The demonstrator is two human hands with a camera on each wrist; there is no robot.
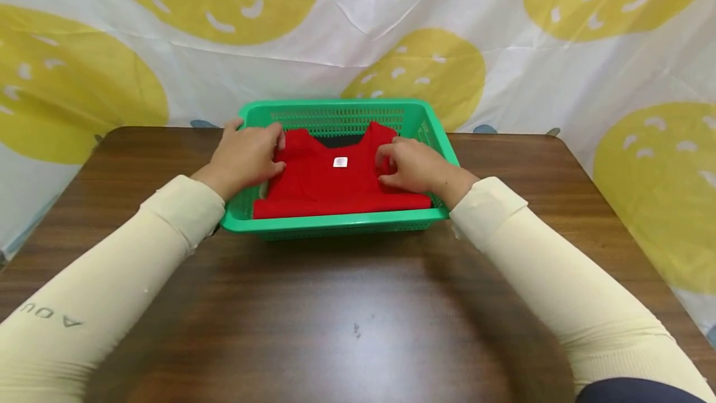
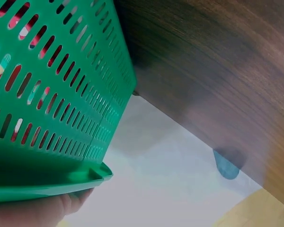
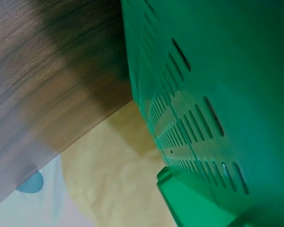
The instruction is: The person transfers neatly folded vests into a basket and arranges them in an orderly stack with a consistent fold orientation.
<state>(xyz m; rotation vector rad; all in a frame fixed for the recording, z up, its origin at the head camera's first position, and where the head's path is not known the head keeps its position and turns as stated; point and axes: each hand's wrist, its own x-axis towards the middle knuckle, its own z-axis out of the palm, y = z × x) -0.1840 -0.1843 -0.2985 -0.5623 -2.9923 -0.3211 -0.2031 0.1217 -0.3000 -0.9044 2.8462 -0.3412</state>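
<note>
A folded red shirt (image 1: 335,182), its neckline toward the back and a small white label (image 1: 340,162) below it, lies in a green plastic basket (image 1: 347,221). Something black (image 1: 338,140) shows behind the neckline. My left hand (image 1: 246,155) reaches over the basket's left rim, its thumb and forefinger spread beside the shirt's left edge. In the left wrist view, part of that hand (image 2: 42,210) shows below the basket's slotted wall (image 2: 61,99). My right hand (image 1: 416,165) comes in over the right rim, with bent, parted fingers touching the shirt's right side.
The basket stands on a brown wooden table (image 1: 313,316), near its back edge. Behind the table hangs a white cloth (image 1: 386,5) with large yellow shapes. In the right wrist view, the basket's wall (image 3: 217,142) fills the right half.
</note>
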